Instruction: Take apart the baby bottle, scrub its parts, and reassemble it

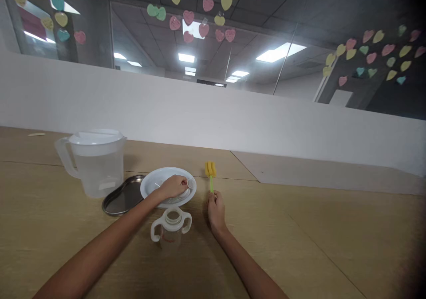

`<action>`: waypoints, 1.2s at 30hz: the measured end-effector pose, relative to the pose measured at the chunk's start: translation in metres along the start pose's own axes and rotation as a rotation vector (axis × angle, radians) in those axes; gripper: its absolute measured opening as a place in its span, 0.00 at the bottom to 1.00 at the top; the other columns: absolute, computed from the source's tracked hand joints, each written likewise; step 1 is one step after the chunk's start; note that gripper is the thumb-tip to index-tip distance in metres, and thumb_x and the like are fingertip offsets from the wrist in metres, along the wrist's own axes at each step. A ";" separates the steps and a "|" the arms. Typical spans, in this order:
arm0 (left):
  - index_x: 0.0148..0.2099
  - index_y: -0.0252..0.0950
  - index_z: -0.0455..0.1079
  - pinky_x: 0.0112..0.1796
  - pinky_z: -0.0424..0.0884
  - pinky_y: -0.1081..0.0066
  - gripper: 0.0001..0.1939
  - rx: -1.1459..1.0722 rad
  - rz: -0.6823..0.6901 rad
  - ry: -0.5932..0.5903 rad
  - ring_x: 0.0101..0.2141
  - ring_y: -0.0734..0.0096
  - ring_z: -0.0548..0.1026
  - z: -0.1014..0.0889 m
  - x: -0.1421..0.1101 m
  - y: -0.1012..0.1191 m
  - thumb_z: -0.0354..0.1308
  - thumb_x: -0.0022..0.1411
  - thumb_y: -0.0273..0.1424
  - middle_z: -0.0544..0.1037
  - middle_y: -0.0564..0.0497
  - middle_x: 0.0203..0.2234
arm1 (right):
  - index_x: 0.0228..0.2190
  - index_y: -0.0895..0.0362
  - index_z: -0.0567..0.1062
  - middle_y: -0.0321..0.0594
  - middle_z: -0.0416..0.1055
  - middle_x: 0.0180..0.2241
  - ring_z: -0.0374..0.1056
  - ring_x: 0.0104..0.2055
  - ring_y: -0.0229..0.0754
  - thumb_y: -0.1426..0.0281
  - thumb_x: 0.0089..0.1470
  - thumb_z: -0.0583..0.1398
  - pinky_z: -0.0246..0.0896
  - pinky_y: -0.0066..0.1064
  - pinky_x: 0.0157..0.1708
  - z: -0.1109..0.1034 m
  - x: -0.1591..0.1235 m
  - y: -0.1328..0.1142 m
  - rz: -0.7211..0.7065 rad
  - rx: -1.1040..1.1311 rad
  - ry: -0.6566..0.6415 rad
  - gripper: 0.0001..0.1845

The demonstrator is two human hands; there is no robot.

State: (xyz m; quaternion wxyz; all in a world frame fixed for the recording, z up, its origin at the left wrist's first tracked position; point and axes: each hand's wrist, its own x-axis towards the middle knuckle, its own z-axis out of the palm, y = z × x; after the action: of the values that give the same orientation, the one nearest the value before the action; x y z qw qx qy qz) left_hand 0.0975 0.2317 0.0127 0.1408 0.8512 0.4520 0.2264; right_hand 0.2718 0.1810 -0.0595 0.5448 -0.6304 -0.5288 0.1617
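My right hand [216, 210] is closed around the green handle of a bottle brush [211, 169], its yellow sponge head pointing up and away from me. Over a white basin [151, 172], my left hand [174, 186] pinches a small round translucent piece [190, 183], perhaps a bottle part, near the rim. Clear parts [179, 198] lie in the basin, partly hidden under that hand. Just in front of the basin stands an upright baby bottle [171, 233] with two white side handles and an uncovered mouth.
At the left stands a lidded translucent pitcher [100, 168] holding clear liquid. Between it and the basin lies a kidney-shaped metal tray [124, 197]. A flat pale stick [36, 134] rests at the far left. A low white wall [186, 112] borders the wooden table [299, 237] behind.
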 end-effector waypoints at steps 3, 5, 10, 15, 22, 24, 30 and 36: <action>0.34 0.34 0.73 0.35 0.64 0.71 0.12 -0.011 0.014 0.020 0.33 0.65 0.73 -0.002 -0.001 0.001 0.51 0.56 0.34 0.78 0.48 0.31 | 0.32 0.56 0.64 0.41 0.67 0.27 0.64 0.31 0.43 0.57 0.55 0.43 0.58 0.29 0.27 0.001 -0.001 -0.001 0.005 0.028 -0.003 0.18; 0.34 0.35 0.72 0.35 0.64 0.72 0.12 -0.016 0.035 0.025 0.33 0.66 0.73 -0.002 -0.001 0.001 0.51 0.57 0.36 0.77 0.48 0.31 | 0.32 0.56 0.64 0.41 0.67 0.27 0.64 0.31 0.43 0.56 0.54 0.44 0.57 0.29 0.28 0.001 -0.001 -0.002 0.011 0.042 0.004 0.18; 0.34 0.34 0.72 0.35 0.64 0.71 0.12 0.006 0.044 0.041 0.33 0.66 0.72 -0.002 0.000 0.000 0.53 0.56 0.37 0.77 0.48 0.30 | 0.31 0.56 0.64 0.40 0.67 0.26 0.63 0.29 0.42 0.58 0.54 0.44 0.57 0.29 0.28 0.002 -0.001 -0.003 0.012 0.042 0.014 0.17; 0.39 0.37 0.74 0.38 0.63 0.69 0.12 0.031 0.027 0.032 0.35 0.63 0.72 0.000 0.000 -0.003 0.52 0.57 0.34 0.77 0.48 0.33 | 0.31 0.56 0.64 0.40 0.67 0.26 0.63 0.29 0.42 0.58 0.54 0.44 0.58 0.30 0.29 0.001 -0.001 -0.004 -0.007 0.043 0.004 0.17; 0.34 0.36 0.76 0.40 0.63 0.69 0.12 0.033 0.007 0.078 0.37 0.62 0.72 0.000 0.002 -0.010 0.52 0.57 0.34 0.77 0.47 0.33 | 0.30 0.56 0.63 0.35 0.62 0.21 0.60 0.24 0.40 0.58 0.55 0.45 0.56 0.29 0.24 0.003 0.000 -0.001 -0.007 0.089 -0.012 0.16; 0.35 0.36 0.76 0.40 0.64 0.71 0.11 0.010 0.009 0.099 0.37 0.64 0.72 -0.001 0.003 -0.011 0.52 0.57 0.32 0.78 0.47 0.34 | 0.29 0.55 0.61 0.34 0.61 0.20 0.59 0.23 0.40 0.58 0.55 0.44 0.55 0.29 0.24 0.002 0.000 -0.003 -0.006 0.105 -0.012 0.15; 0.37 0.36 0.75 0.37 0.65 0.73 0.13 -0.067 0.027 0.159 0.33 0.66 0.74 -0.008 0.002 -0.010 0.50 0.60 0.33 0.79 0.48 0.32 | 0.31 0.55 0.61 0.36 0.62 0.23 0.60 0.26 0.41 0.63 0.54 0.43 0.54 0.29 0.27 -0.008 -0.006 -0.020 -0.063 0.020 0.031 0.11; 0.46 0.35 0.72 0.39 0.65 0.71 0.16 -0.129 0.040 0.285 0.34 0.67 0.74 -0.032 -0.002 0.000 0.49 0.60 0.33 0.79 0.49 0.32 | 0.35 0.56 0.61 0.36 0.63 0.23 0.61 0.26 0.42 0.63 0.57 0.41 0.52 0.29 0.28 -0.014 -0.020 -0.036 -0.300 -0.116 -0.103 0.14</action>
State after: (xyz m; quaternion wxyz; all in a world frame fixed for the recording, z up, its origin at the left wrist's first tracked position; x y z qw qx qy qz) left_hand 0.0803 0.2313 0.0395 0.1249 0.8086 0.4348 0.3763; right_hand 0.2569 0.1518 -0.0307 0.4978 -0.5656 -0.6527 0.0798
